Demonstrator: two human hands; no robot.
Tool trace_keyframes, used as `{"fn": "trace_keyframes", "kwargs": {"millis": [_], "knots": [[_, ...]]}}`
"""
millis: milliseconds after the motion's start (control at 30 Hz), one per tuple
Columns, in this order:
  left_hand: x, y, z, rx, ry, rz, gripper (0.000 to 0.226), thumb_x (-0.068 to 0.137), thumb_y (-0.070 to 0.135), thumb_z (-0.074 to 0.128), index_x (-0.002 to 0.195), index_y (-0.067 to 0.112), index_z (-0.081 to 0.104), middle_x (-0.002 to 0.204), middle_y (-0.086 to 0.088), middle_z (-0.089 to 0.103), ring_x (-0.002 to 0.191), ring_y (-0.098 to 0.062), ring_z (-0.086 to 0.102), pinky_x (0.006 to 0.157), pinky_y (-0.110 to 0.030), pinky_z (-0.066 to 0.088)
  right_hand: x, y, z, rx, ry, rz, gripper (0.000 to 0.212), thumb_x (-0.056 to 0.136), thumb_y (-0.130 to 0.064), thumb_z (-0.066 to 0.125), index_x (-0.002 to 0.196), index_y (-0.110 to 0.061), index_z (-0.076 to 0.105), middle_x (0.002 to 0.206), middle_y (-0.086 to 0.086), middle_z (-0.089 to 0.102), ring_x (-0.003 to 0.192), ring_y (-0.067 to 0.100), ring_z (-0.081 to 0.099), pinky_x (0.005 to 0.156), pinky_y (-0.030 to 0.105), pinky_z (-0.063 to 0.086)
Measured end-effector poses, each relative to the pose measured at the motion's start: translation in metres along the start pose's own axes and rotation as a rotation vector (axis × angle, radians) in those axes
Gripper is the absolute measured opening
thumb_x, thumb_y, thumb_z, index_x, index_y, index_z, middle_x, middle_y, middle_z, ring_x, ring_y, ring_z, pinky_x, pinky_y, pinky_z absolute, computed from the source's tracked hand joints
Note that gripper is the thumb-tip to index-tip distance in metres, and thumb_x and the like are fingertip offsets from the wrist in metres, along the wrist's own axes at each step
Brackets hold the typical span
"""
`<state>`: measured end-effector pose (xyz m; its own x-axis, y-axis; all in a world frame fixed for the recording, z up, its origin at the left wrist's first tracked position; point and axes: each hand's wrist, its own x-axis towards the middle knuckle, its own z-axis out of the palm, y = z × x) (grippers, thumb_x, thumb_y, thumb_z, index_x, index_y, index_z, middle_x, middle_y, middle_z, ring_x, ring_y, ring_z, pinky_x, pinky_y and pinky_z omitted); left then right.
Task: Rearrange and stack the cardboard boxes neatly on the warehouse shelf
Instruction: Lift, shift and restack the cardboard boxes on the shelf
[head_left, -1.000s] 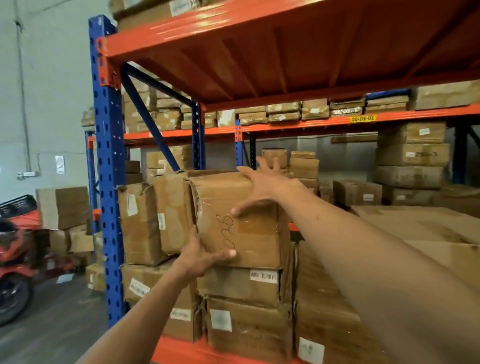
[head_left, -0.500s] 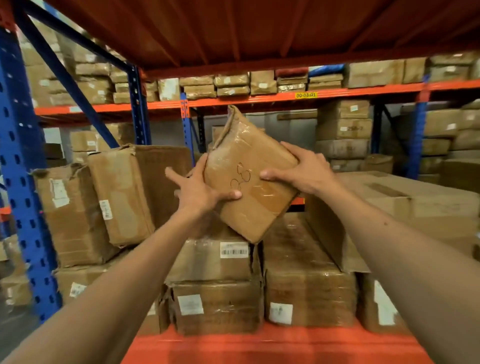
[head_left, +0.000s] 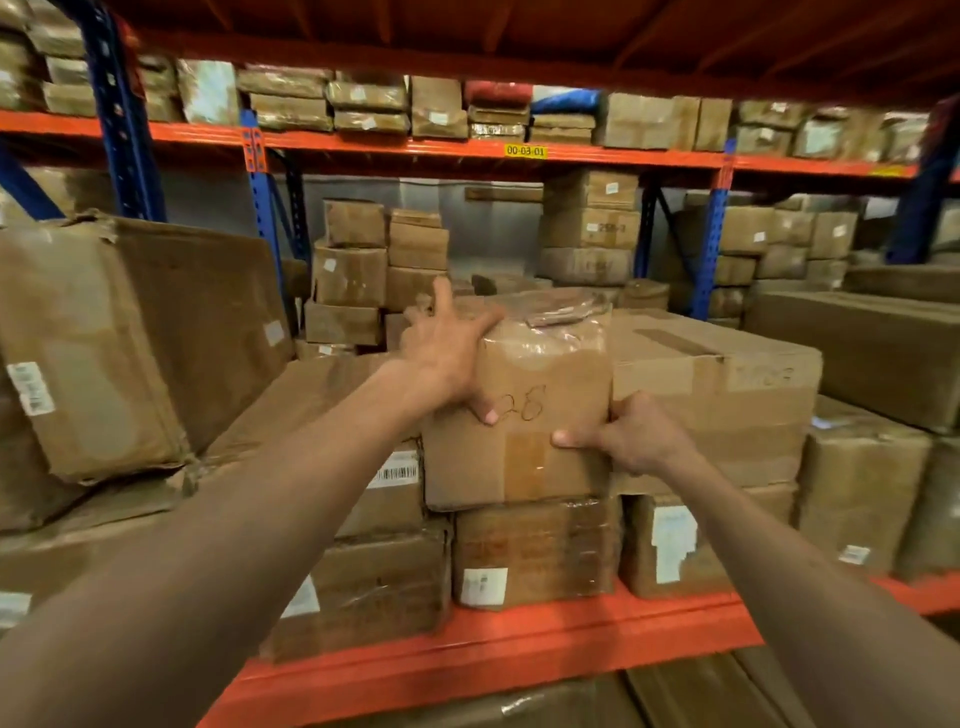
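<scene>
A tape-wrapped cardboard box (head_left: 524, 457) with a handwritten number on its front sits upright on a lower labelled box (head_left: 535, 551), on the orange shelf (head_left: 498, 644). My left hand (head_left: 447, 348) grips its upper left corner, fingers over the top and thumb on the front. My right hand (head_left: 639, 441) holds its right front edge, wedged against a large taped box (head_left: 727, 395) beside it. The far side of the held box is hidden.
A big dented box (head_left: 119, 332) leans at the left, over flatter boxes. More cartons (head_left: 862, 493) stand at the right. Small boxes (head_left: 374, 270) are stacked deep behind. Blue uprights (head_left: 122, 114) and the orange beam above (head_left: 467, 150) frame the bay.
The box was tilted in the air between my hands half a second ago; it now sits upright on the stack, further right. My view has shifted right and closer.
</scene>
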<state>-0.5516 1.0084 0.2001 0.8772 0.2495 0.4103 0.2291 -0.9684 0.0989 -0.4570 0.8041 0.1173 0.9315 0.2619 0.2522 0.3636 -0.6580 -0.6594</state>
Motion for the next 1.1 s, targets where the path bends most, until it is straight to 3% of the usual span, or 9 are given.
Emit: {"fn": "trace_keyframes", "kwargs": {"millis": [67,167,267,400,600,800,900,1000,1100], "knots": [[0.004,0.009,0.003,0.077,-0.117,-0.021,0.129,0.050,0.051,0.095,0.154,0.046,0.019,0.161,-0.014,-0.005,0.141,-0.053,0.016,0.113,-0.062,0.030,0.003,-0.012,-0.011,-0.283,0.102,-0.015,0.055,0.054,-0.062,0.090,0.082,-0.021,0.065,0.091,0.000,0.073,0.081,0.018,0.066,0.074,0.038,0.056],[0.010,0.008,0.004,0.073,-0.193,-0.037,0.133,0.052,0.051,0.094,0.156,0.044,0.012,0.164,-0.015,-0.013,0.145,-0.056,-0.002,0.114,-0.068,0.023,0.021,-0.038,-0.028,-0.508,0.314,-0.134,0.107,0.047,-0.063,0.093,0.131,-0.012,0.051,0.135,0.014,0.054,0.118,0.034,0.056,0.087,0.047,0.051],[0.012,0.000,0.006,0.093,-0.180,0.018,0.132,0.051,0.053,0.094,0.156,0.043,0.014,0.162,-0.016,0.006,0.144,-0.053,0.004,0.112,-0.068,0.028,0.042,-0.048,-0.045,-0.440,0.112,-0.225,0.148,0.044,-0.057,0.097,0.158,-0.037,0.005,0.166,0.008,0.006,0.150,0.039,0.011,0.116,0.060,0.025],[0.020,-0.004,0.020,0.112,-0.155,0.049,0.129,0.048,0.055,0.094,0.154,0.040,0.022,0.159,-0.016,0.015,0.144,-0.053,0.005,0.109,-0.067,0.034,0.068,-0.045,-0.051,-0.467,-0.233,-0.227,0.132,0.045,-0.062,0.093,0.151,-0.061,0.013,0.162,0.002,0.031,0.146,0.034,0.029,0.116,0.053,0.026],[0.031,-0.001,0.025,0.156,-0.156,0.033,0.129,0.048,0.058,0.093,0.154,0.038,0.023,0.160,-0.015,0.013,0.143,-0.055,0.004,0.106,-0.063,0.037,0.078,-0.051,-0.044,-0.441,-0.179,-0.155,0.138,0.029,-0.064,0.088,0.151,-0.056,0.024,0.163,0.002,0.031,0.147,0.034,0.026,0.117,0.054,0.024],[0.020,-0.010,0.030,0.075,-0.102,0.051,0.128,0.052,0.056,0.092,0.155,0.038,0.019,0.162,-0.012,0.009,0.143,-0.050,0.006,0.106,-0.067,0.038,0.068,-0.061,-0.044,-0.455,-0.159,-0.144,0.132,0.045,-0.047,0.098,0.155,-0.048,0.025,0.162,0.007,0.031,0.146,0.036,0.027,0.115,0.050,0.027],[0.009,-0.019,0.034,-0.004,-0.081,0.109,0.125,0.062,0.051,0.090,0.157,0.037,0.011,0.165,-0.005,0.000,0.146,-0.048,0.001,0.112,-0.069,0.028,0.066,-0.065,-0.046,-0.524,-0.198,-0.146,0.128,0.051,-0.047,0.098,0.157,-0.044,0.024,0.162,0.009,0.031,0.145,0.036,0.029,0.114,0.047,0.029],[-0.002,-0.036,0.032,-0.124,-0.170,0.190,0.125,0.072,0.040,0.086,0.155,0.046,-0.007,0.163,0.007,-0.028,0.148,-0.045,-0.017,0.117,-0.068,0.004,0.063,-0.076,-0.052,-0.645,-0.227,-0.126,0.121,0.060,-0.048,0.094,0.157,-0.041,0.022,0.161,0.010,0.032,0.143,0.036,0.033,0.114,0.047,0.032],[-0.022,-0.064,0.032,-0.133,-0.047,0.205,0.136,0.070,0.040,0.087,0.148,0.053,-0.025,0.154,0.005,-0.047,0.146,-0.040,-0.027,0.116,-0.065,-0.008,0.065,-0.098,-0.060,-0.894,-0.271,-0.149,0.093,0.082,-0.047,0.076,0.158,-0.035,0.024,0.158,0.004,0.037,0.141,0.027,0.038,0.111,0.038,0.035]]}}
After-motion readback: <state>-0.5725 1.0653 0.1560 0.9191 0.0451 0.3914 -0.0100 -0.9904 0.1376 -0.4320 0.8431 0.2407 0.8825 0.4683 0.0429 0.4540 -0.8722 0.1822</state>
